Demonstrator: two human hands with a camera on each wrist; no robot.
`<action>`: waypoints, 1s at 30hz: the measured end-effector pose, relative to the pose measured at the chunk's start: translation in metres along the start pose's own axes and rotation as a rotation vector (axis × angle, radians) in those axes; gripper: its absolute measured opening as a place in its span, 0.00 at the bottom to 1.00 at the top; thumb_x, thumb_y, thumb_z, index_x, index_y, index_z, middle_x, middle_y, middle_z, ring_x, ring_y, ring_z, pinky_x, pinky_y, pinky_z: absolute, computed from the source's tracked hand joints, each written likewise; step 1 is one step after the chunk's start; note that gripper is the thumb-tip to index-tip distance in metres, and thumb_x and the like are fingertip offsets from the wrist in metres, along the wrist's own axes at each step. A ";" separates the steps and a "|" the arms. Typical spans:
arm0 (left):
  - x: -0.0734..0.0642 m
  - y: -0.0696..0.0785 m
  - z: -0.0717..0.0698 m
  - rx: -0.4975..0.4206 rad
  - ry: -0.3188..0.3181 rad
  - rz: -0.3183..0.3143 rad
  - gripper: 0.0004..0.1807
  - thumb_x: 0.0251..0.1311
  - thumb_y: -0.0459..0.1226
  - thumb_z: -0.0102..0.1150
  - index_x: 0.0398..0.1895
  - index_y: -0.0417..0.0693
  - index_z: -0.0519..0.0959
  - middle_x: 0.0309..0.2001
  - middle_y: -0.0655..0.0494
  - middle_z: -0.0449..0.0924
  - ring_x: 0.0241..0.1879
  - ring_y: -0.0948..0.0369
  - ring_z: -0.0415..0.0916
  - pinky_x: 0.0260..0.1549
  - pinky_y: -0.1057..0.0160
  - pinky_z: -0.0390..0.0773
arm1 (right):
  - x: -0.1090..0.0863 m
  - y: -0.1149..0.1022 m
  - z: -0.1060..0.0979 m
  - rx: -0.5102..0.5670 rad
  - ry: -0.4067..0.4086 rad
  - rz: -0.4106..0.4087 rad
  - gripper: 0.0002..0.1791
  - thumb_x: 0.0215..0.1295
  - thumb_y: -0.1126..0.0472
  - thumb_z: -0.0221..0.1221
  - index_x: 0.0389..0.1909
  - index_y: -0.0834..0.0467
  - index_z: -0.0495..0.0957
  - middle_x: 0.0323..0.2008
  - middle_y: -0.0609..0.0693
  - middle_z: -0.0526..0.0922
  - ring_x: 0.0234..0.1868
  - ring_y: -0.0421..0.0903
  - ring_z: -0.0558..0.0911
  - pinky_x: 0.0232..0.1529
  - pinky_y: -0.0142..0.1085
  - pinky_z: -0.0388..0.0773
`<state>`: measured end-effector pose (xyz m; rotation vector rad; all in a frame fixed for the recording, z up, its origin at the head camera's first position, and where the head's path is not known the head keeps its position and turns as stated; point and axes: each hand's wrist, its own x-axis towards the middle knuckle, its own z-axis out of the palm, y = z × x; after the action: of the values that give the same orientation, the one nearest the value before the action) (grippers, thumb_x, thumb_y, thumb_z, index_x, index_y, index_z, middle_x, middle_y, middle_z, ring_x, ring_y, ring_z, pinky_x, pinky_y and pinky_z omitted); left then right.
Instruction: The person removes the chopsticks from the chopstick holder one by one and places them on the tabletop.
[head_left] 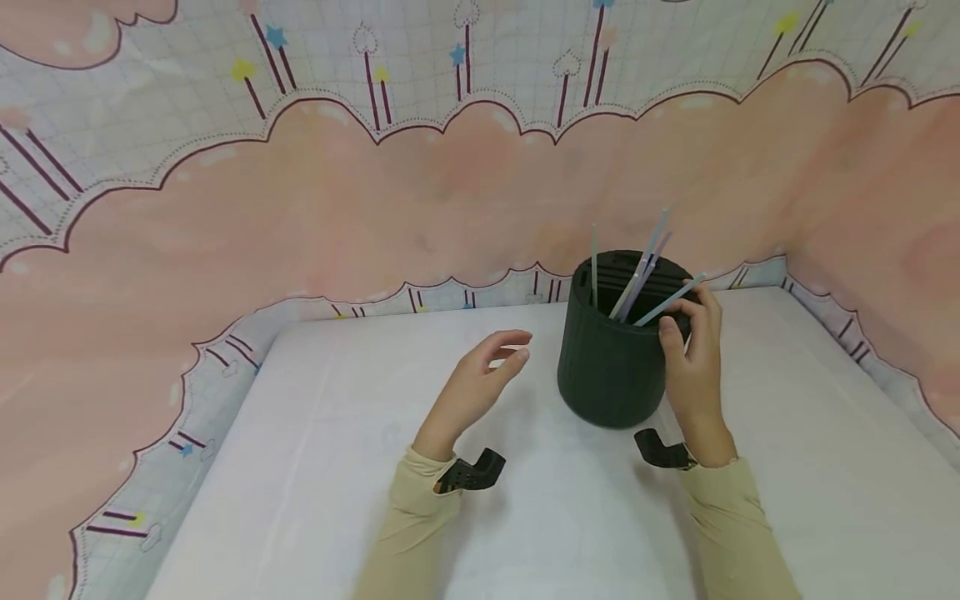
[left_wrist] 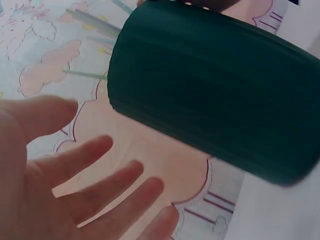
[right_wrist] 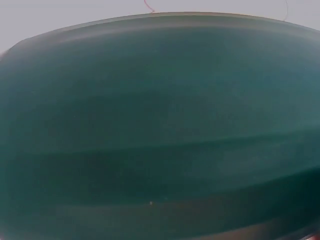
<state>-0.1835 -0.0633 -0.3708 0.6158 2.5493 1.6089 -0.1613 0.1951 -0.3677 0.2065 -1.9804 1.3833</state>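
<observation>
A dark green round bin (head_left: pixel 611 375), its top partly covered by a ridged dark piece, is at the back right of the white table. Several thin pale straws (head_left: pixel 637 279), bluish, green and lilac, stick up out of its opening. My right hand (head_left: pixel 693 367) grips the bin's right side at the rim, thumb on the outer wall and fingers over the edge. In the right wrist view the bin's wall (right_wrist: pixel 160 110) fills nearly everything and hides the fingers. To the left of the bin, my left hand (head_left: pixel 468 387) is held apart from it, fingers loosely spread and holding nothing.
The white tabletop (head_left: pixel 322 467) spreads out under both arms. A peach and white patterned cloth (head_left: pixel 450 200) hangs behind the table and along its sides. Black camera mounts (head_left: pixel 474 471) sit on both wrists, over beige sleeves (head_left: pixel 408 525).
</observation>
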 end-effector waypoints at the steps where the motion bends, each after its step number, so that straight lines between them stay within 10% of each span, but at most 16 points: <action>1: 0.001 0.002 0.003 0.003 0.011 0.009 0.21 0.62 0.56 0.47 0.57 0.66 0.70 0.56 0.71 0.70 0.55 0.67 0.69 0.55 0.57 0.69 | -0.002 -0.004 0.001 -0.002 0.003 -0.007 0.16 0.68 0.61 0.45 0.47 0.70 0.66 0.67 0.56 0.53 0.71 0.46 0.48 0.69 0.43 0.45; 12: 0.024 0.030 0.037 0.037 0.126 0.220 0.27 0.63 0.56 0.44 0.65 0.64 0.62 0.65 0.65 0.60 0.65 0.67 0.56 0.60 0.54 0.65 | 0.002 0.010 0.007 0.016 0.065 -0.107 0.17 0.69 0.57 0.44 0.45 0.71 0.66 0.65 0.57 0.56 0.69 0.46 0.53 0.67 0.40 0.50; 21: 0.032 0.041 0.067 0.092 0.153 0.205 0.30 0.63 0.57 0.44 0.68 0.65 0.57 0.72 0.65 0.44 0.70 0.58 0.46 0.61 0.42 0.59 | -0.003 0.030 0.007 -0.014 0.055 -0.103 0.18 0.69 0.55 0.46 0.46 0.67 0.68 0.66 0.51 0.58 0.69 0.46 0.53 0.67 0.44 0.49; 30: 0.034 0.045 0.083 0.077 0.254 0.248 0.21 0.63 0.56 0.45 0.55 0.62 0.74 0.73 0.62 0.39 0.70 0.55 0.46 0.59 0.43 0.62 | -0.001 0.025 0.002 -0.127 0.045 -0.088 0.24 0.67 0.47 0.49 0.47 0.66 0.69 0.66 0.52 0.58 0.68 0.47 0.53 0.64 0.54 0.52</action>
<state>-0.1791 0.0363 -0.3634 0.8125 2.8233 1.7744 -0.1739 0.2031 -0.3875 0.1999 -1.9895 1.1928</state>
